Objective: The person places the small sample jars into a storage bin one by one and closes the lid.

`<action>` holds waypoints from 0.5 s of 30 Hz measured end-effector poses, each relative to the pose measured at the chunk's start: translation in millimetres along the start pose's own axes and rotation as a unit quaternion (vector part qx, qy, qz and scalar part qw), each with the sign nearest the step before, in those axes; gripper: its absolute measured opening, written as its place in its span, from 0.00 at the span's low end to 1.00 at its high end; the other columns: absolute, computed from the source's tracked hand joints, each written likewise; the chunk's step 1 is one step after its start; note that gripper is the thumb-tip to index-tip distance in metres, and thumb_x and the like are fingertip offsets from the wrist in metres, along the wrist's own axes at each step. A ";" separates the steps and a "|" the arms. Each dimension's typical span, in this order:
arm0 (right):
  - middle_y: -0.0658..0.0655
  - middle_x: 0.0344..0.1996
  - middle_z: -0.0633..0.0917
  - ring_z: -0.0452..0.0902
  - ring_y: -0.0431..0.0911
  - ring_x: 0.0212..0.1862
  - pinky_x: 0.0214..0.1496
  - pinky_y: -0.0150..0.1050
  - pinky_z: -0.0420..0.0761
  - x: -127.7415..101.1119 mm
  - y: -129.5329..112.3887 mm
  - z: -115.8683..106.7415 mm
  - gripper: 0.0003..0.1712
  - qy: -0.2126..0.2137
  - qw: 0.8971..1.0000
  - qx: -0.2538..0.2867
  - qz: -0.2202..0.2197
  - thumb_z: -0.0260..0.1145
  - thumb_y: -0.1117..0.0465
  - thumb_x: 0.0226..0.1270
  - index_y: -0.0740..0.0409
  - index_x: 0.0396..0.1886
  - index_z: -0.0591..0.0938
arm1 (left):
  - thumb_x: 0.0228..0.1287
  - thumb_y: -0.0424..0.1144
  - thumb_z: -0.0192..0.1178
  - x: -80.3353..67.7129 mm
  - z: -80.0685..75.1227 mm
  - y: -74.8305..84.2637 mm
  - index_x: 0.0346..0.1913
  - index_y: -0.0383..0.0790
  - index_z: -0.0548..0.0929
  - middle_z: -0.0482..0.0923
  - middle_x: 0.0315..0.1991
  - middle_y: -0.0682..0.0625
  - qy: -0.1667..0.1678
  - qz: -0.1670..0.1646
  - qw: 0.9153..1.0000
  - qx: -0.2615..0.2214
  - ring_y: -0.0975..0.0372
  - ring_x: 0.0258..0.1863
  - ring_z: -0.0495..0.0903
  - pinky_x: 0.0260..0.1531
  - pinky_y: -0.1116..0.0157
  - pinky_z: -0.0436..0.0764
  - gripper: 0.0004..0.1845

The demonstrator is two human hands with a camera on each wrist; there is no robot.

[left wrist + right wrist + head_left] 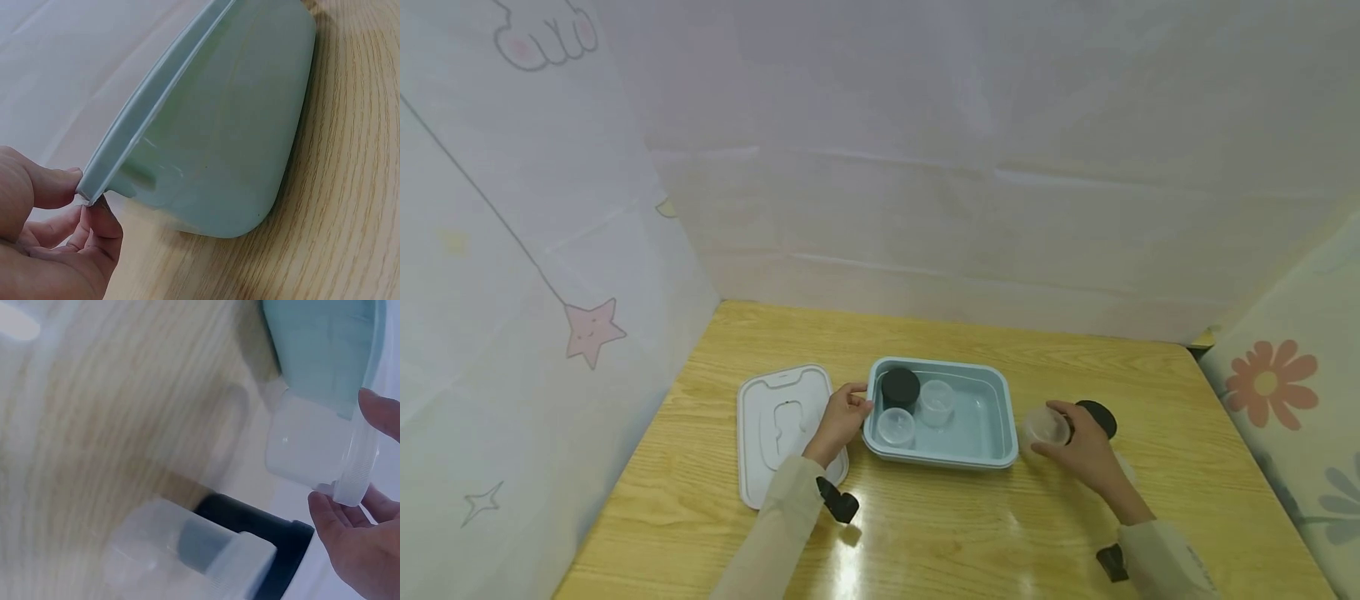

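Tipping risk: left hand (pixel 842 417) pinches the blue tray (pixel 992 392) rim at 9 o'clock (jars inside could slide) | white lid (pixel 767 433) lies beside it at 9 | right hand (pixel 1086 450) grasps clear jar (pixel 1047 427) at tray's 3, could slip | black cap (pixel 1101 414) crowds behind

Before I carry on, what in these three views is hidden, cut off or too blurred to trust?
- Clear jar in the right hand: right wrist view is blurred, and the head view too small, to tell whether it holds anything.
- Black lid: partly behind that hand in the head view.
- Tub interior: the left wrist view shows only its outside, where the left hand pinches the rim.
- White lid: the left forearm covers part of it.
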State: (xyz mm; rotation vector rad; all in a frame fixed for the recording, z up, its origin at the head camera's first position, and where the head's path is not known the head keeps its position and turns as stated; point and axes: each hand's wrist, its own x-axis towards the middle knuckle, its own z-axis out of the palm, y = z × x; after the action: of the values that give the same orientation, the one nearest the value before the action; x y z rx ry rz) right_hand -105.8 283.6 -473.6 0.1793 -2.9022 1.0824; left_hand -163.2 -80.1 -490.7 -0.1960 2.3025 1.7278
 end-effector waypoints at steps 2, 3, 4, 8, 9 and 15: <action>0.75 0.53 0.73 0.70 0.68 0.54 0.51 0.63 0.73 1.4 -0.8 -3.4 0.42 -0.002 1.000 -0.002 -0.003 0.75 0.61 0.51 0.73 0.63 0.67 | 0.68 0.33 0.55 -0.2 0.0 0.3 0.61 0.34 0.72 0.74 0.37 0.45 0.001 0.000 1.000 0.000 0.61 0.33 0.73 0.29 0.70 0.72 0.19; 0.75 0.53 0.73 0.70 0.68 0.54 0.51 0.63 0.72 2.3 -1.2 -5.3 0.42 -0.003 1.000 -0.003 -0.004 0.75 0.60 0.52 0.73 0.63 0.67 | 0.68 0.33 0.55 -0.2 0.1 0.5 0.61 0.34 0.72 0.74 0.37 0.45 0.001 -0.001 1.000 0.000 0.61 0.33 0.74 0.29 0.70 0.72 0.19; 0.76 0.54 0.72 0.70 0.68 0.54 0.51 0.63 0.72 3.3 -1.8 -7.3 0.42 -0.004 1.000 -0.005 -0.004 0.75 0.60 0.52 0.73 0.63 0.67 | 0.68 0.33 0.55 -0.3 0.1 0.6 0.61 0.35 0.72 0.74 0.38 0.45 0.000 -0.002 1.000 0.001 0.61 0.33 0.74 0.29 0.70 0.72 0.19; 0.76 0.56 0.70 0.69 0.69 0.54 0.50 0.63 0.73 8.1 -4.5 -15.6 0.41 -0.004 1.000 -0.008 -0.008 0.74 0.61 0.53 0.73 0.63 0.66 | 0.69 0.34 0.55 -0.2 0.4 1.1 0.61 0.36 0.72 0.74 0.38 0.45 -0.002 -0.010 1.000 -0.002 0.61 0.33 0.73 0.30 0.69 0.72 0.19; 0.77 0.56 0.70 0.69 0.69 0.54 0.50 0.63 0.73 9.1 -5.8 -17.6 0.41 -0.004 1.000 -0.010 -0.009 0.74 0.61 0.53 0.73 0.63 0.66 | 0.69 0.34 0.55 -0.2 0.3 1.2 0.62 0.36 0.72 0.74 0.38 0.45 -0.002 -0.010 1.000 -0.003 0.61 0.33 0.73 0.29 0.69 0.72 0.20; 0.77 0.59 0.67 0.66 0.70 0.56 0.52 0.65 0.70 15.0 -16.9 -28.6 0.42 -0.014 1.000 -0.014 0.000 0.73 0.59 0.56 0.72 0.65 0.65 | 0.69 0.33 0.54 -1.2 -0.1 3.4 0.62 0.36 0.72 0.73 0.38 0.45 -0.006 -0.011 1.000 -0.007 0.61 0.33 0.73 0.29 0.69 0.72 0.19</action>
State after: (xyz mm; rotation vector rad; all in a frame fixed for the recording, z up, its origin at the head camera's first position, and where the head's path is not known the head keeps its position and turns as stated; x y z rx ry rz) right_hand -118.7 288.3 -439.8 0.1961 -2.9389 1.0480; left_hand -162.9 -79.2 -487.2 -0.2128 2.2727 1.7292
